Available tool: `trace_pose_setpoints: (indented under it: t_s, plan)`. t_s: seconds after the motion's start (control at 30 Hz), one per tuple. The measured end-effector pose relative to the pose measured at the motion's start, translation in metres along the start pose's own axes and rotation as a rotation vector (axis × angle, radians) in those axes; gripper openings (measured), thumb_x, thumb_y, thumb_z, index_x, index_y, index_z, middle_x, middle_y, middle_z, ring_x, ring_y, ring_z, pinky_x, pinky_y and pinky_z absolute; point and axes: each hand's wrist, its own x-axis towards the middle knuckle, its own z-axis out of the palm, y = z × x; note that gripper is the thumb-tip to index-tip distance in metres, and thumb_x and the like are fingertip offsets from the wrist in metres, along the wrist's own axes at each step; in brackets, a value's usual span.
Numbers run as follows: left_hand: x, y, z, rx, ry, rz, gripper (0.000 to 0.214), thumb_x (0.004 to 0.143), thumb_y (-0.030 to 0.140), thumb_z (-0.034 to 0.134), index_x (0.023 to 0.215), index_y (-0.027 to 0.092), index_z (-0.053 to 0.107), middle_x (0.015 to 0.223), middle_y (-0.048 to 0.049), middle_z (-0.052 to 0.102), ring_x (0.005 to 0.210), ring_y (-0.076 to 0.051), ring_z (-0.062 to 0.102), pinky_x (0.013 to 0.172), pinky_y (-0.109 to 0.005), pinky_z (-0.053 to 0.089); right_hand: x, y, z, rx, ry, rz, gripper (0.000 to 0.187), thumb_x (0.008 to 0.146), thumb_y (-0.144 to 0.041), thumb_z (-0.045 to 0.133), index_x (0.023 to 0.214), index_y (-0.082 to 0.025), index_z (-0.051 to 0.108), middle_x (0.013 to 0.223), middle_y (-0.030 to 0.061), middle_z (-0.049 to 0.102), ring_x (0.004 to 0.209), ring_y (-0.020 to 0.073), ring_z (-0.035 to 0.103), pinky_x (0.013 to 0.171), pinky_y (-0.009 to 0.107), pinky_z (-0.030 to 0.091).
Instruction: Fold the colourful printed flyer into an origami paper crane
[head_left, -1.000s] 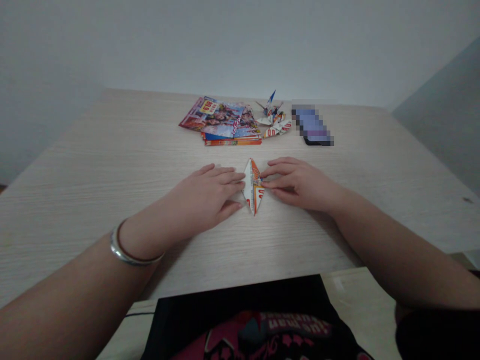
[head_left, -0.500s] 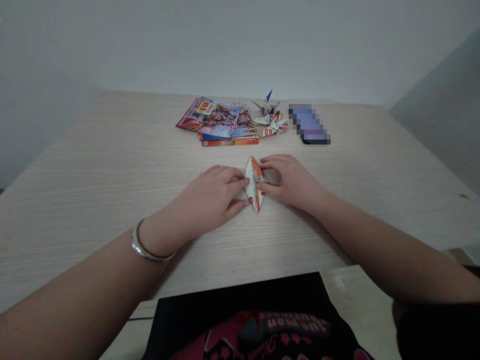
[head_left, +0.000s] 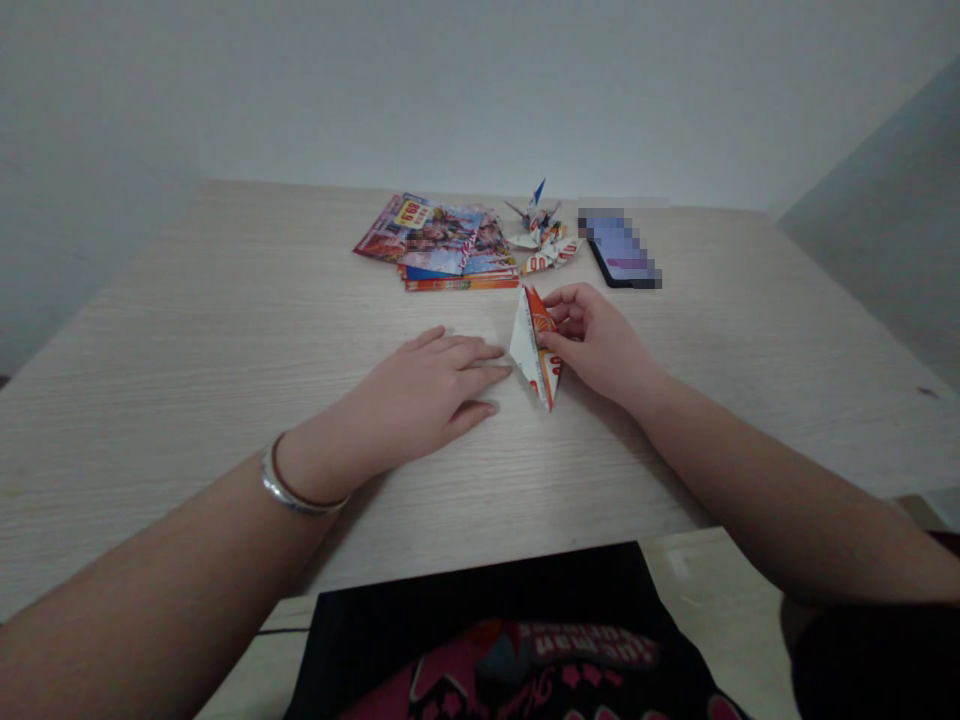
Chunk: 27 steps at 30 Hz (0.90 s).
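Observation:
A folded paper piece (head_left: 535,348), white with orange and red print and shaped like a narrow diamond, is lifted off the wooden table (head_left: 225,320) and tilted. My right hand (head_left: 592,335) pinches it at its right edge with closed fingers. My left hand (head_left: 427,385) lies flat on the table just left of the paper, fingers stretched out, holding nothing; its fingertips are close to the paper's left edge. A silver bangle sits on my left wrist.
At the far side of the table lie a stack of colourful printed sheets (head_left: 442,245), a few finished paper cranes (head_left: 544,238) and a phone (head_left: 619,255). The table's near edge runs just above my lap.
My right hand has picked the folded paper up off the table and moved it right and away from me. My left hand has let go and now rests flat.

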Motion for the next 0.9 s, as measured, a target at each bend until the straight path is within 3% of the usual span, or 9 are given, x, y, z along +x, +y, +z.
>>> trace_pose_setpoints:
  t_s: [0.07, 0.17, 0.23, 0.3, 0.4, 0.47, 0.57, 0.7, 0.9]
  plan:
    - [-0.001, 0.000, 0.000, -0.004, 0.000, -0.024, 0.044, 0.101, 0.037, 0.050, 0.141, 0.022, 0.057, 0.147, -0.0100, 0.057, 0.134, -0.029, 0.054, 0.117, -0.053, 0.035, 0.001, 0.000, -0.006, -0.097, 0.064, -0.067, 0.033, 0.077, -0.012, 0.062, 0.107, -0.023, 0.055, 0.091, 0.0010, 0.070, 0.077, 0.0175, 0.068, 0.072, 0.034, 0.058]
    - [-0.001, 0.000, -0.001, -0.002, 0.017, -0.048, 0.041, 0.101, 0.037, 0.048, 0.139, 0.024, 0.060, 0.146, -0.0077, 0.059, 0.131, -0.028, 0.056, 0.116, -0.053, 0.035, 0.000, -0.005, -0.014, -0.343, 0.126, -0.286, 0.034, 0.081, -0.009, 0.057, 0.112, -0.023, 0.059, 0.109, 0.0067, 0.069, 0.099, 0.0224, 0.067, 0.088, 0.040, 0.057]
    - [-0.001, 0.000, -0.001, -0.001, 0.041, -0.048, 0.041, 0.102, 0.037, 0.046, 0.137, 0.024, 0.062, 0.144, -0.0070, 0.061, 0.129, -0.027, 0.057, 0.115, -0.051, 0.036, -0.002, -0.008, -0.017, -0.464, 0.126, -0.421, 0.037, 0.083, -0.007, 0.052, 0.117, -0.022, 0.059, 0.121, 0.0109, 0.065, 0.117, 0.0256, 0.061, 0.096, 0.042, 0.054]
    - [-0.001, 0.000, -0.001, -0.005, 0.067, -0.054, 0.041, 0.103, 0.039, 0.044, 0.134, 0.024, 0.064, 0.143, -0.0065, 0.062, 0.128, -0.027, 0.059, 0.114, -0.048, 0.038, -0.004, -0.011, -0.018, -0.501, 0.128, -0.465, 0.048, 0.084, -0.005, 0.049, 0.128, -0.021, 0.054, 0.130, 0.0126, 0.060, 0.120, 0.0257, 0.059, 0.097, 0.041, 0.054]
    - [0.000, 0.000, -0.004, -0.009, 0.084, -0.093, 0.041, 0.103, 0.040, 0.040, 0.128, 0.024, 0.068, 0.136, -0.0050, 0.067, 0.123, -0.026, 0.062, 0.110, -0.047, 0.041, -0.005, -0.013, -0.018, -0.507, 0.115, -0.460, 0.069, 0.083, -0.003, 0.050, 0.147, -0.026, 0.036, 0.123, 0.0077, 0.066, 0.105, 0.0232, 0.065, 0.095, 0.040, 0.054]
    - [0.000, 0.001, -0.006, -0.002, 0.077, -0.143, 0.040, 0.102, 0.039, 0.040, 0.124, 0.022, 0.069, 0.129, -0.0053, 0.071, 0.117, -0.026, 0.066, 0.109, -0.050, 0.042, -0.006, -0.014, -0.019, -0.545, 0.112, -0.463, 0.074, 0.084, -0.002, 0.048, 0.152, -0.026, 0.031, 0.111, 0.0043, 0.072, 0.102, 0.0240, 0.065, 0.099, 0.042, 0.052]
    - [0.000, 0.004, -0.011, 0.016, 0.066, -0.230, 0.040, 0.101, 0.037, 0.040, 0.115, 0.019, 0.072, 0.117, -0.0076, 0.076, 0.108, -0.028, 0.069, 0.104, -0.052, 0.046, -0.006, -0.015, -0.021, -0.659, 0.119, -0.454, 0.065, 0.089, -0.004, 0.044, 0.151, -0.024, 0.040, 0.107, 0.0040, 0.075, 0.107, 0.0272, 0.063, 0.102, 0.046, 0.048]
    - [-0.001, 0.006, -0.013, 0.013, 0.101, -0.296, 0.041, 0.100, 0.038, 0.038, 0.102, 0.019, 0.074, 0.104, -0.0080, 0.077, 0.100, -0.026, 0.070, 0.093, -0.044, 0.053, -0.005, -0.014, -0.017, -0.749, 0.023, -0.435, 0.051, 0.091, -0.009, 0.047, 0.140, -0.022, 0.055, 0.105, 0.0060, 0.077, 0.103, 0.0284, 0.064, 0.093, 0.046, 0.052]
    - [-0.001, 0.008, -0.009, -0.030, 0.138, -0.338, 0.043, 0.098, 0.039, 0.043, 0.125, 0.013, 0.065, 0.125, -0.0137, 0.071, 0.114, -0.030, 0.066, 0.101, -0.047, 0.051, -0.006, -0.014, -0.002, -0.539, -0.145, -0.306, 0.058, 0.082, -0.007, 0.062, 0.137, -0.023, 0.053, 0.106, 0.0028, 0.079, 0.101, 0.0250, 0.069, 0.090, 0.042, 0.054]
